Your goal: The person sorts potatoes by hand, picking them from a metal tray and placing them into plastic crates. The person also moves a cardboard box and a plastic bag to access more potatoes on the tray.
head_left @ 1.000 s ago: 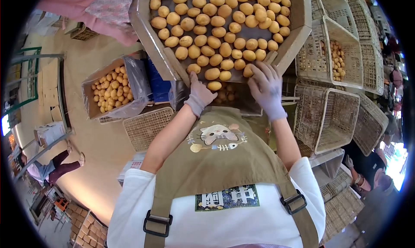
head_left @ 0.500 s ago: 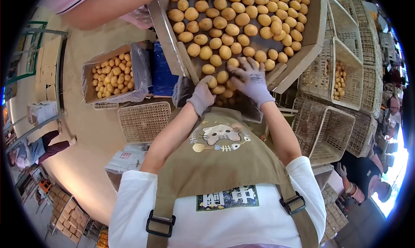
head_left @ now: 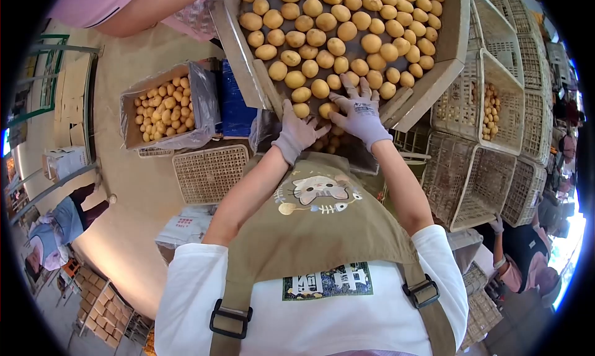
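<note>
Many round yellow-brown fruits [head_left: 325, 59] lie spread over a dark sorting tray with pale wooden side boards [head_left: 427, 95]. At the tray's narrow near opening, my gloved left hand [head_left: 298, 129] has its fingers apart beside a few fruits, with nothing gripped. Across the opening, my gloved right hand [head_left: 360, 112] spreads its fingers over the tray's edge, fingertips against the nearest fruits. Below and between the hands, more fruits [head_left: 331, 144] sit in a shadowed container, partly hidden by the hands and apron.
A lined box of fruits [head_left: 164, 111] stands at left, above an upturned plastic crate [head_left: 211, 175]. Stacked crates [head_left: 474, 182] line the right side, one holding fruits. A co-worker's arm [head_left: 155, 8] reaches in at upper left; other people are at far left and right.
My left hand has opened and shifted slightly, and fruits between my hands have dropped into the container below. Fruits on the tray have shifted. The co-worker's arm has moved up and left.
</note>
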{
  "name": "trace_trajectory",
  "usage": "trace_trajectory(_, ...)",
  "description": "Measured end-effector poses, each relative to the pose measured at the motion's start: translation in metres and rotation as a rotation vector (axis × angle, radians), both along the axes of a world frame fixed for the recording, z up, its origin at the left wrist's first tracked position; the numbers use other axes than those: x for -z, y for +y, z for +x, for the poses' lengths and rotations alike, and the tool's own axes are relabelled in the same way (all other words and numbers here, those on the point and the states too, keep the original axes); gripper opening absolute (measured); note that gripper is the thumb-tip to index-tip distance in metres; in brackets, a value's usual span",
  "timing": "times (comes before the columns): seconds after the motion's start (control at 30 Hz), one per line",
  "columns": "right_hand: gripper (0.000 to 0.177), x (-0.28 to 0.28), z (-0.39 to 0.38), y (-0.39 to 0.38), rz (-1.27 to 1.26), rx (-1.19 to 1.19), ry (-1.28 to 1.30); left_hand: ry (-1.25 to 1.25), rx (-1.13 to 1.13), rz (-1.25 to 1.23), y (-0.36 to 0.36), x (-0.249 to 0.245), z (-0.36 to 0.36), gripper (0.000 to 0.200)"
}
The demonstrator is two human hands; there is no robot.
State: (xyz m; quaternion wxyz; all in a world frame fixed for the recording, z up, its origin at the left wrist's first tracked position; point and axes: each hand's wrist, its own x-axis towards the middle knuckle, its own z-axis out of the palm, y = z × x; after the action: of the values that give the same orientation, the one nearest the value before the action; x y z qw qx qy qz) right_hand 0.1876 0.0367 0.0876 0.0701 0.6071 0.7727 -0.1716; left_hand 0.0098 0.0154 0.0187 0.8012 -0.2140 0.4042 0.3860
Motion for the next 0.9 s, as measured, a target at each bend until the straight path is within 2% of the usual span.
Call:
trace_trajectory(0.1, 0.042, 0.007, -0.002, 0.011, -0.027, 0.136, 0.175, -0.034, 0.002, 0.013, -0.002, 0.007, -0.001, 0.064)
trace_trajectory(0.13, 0.037, 0.007, -0.006, 0.011, 0.136, 0.151, 0.279, -0.057, 0.004, 0.009, -0.005, 0.013, -0.002, 0.059)
trace_trajectory(0.2, 0.035, 0.002, -0.014, 0.012, 0.419, -0.065, 0.249, -0.056, 0.11, 0.027, -0.009, 0.036, -0.005, 0.045)
trace_trajectory(0.23, 0.036, 0.006, -0.013, 0.007, 0.462, -0.09, 0.161, -0.055, 0.165, 0.035, -0.011, 0.04, -0.008, 0.038)
trace_trajectory(0.33, 0.032, 0.015, 0.01, 0.013, 0.283, -0.011, 0.284, -0.061, 0.123, 0.145, -0.013, 0.03, -0.016, 0.029)
trace_trajectory(0.37, 0.033, 0.016, 0.014, 0.013, 0.211, 0.195, 0.384, 0.014, 0.107, 0.112, -0.012, 0.019, -0.012, 0.046)
trace_trajectory(0.4, 0.035, 0.018, 0.015, 0.01, 0.51, 0.16, 0.238, -0.045, 0.088, 0.128, -0.007, 0.005, -0.011, 0.051)
trace_trajectory(0.47, 0.036, 0.02, 0.013, -0.001, 0.48, 0.112, 0.027, -0.157, 0.05, 0.154, -0.005, -0.01, -0.012, 0.06)
trace_trajectory(0.5, 0.04, 0.014, 0.021, 0.0, 0.318, 0.082, 0.071, -0.168, 0.04, 0.198, -0.005, -0.005, -0.01, 0.074)
trace_trajectory(0.53, 0.042, 0.013, 0.03, 0.01, 0.125, 0.16, 0.2, -0.143, 0.054, 0.179, -0.001, -0.011, -0.008, 0.076)
trace_trajectory(0.6, 0.043, 0.012, 0.038, 0.028, 0.266, 0.431, 0.434, -0.096, 0.085, 0.135, 0.001, -0.022, -0.003, 0.08)
trace_trajectory(0.63, 0.055, 0.01, 0.039, 0.033, 0.444, 0.358, 0.218, -0.134, 0.071, 0.149, 0.001, -0.017, -0.001, 0.081)
trace_trajectory(0.73, 0.072, 0.003, 0.019, 0.02, 0.182, 0.212, -0.034, -0.223, 0.052, 0.155, -0.005, -0.002, -0.001, 0.084)
trace_trajectory(0.77, 0.084, 0.003, 0.021, 0.018, 0.019, 0.15, 0.013, -0.241, 0.052, 0.147, -0.003, 0.002, -0.001, 0.085)
trace_trajectory(0.8, 0.081, 0.002, 0.022, 0.014, -0.083, 0.135, 0.118, -0.258, 0.048, 0.136, -0.002, 0.002, -0.002, 0.086)
trace_trajectory(0.9, 0.077, -0.005, 0.024, 0.004, -0.12, 0.034, 0.071, -0.277, 0.069, 0.176, -0.005, 0.002, -0.006, 0.085)
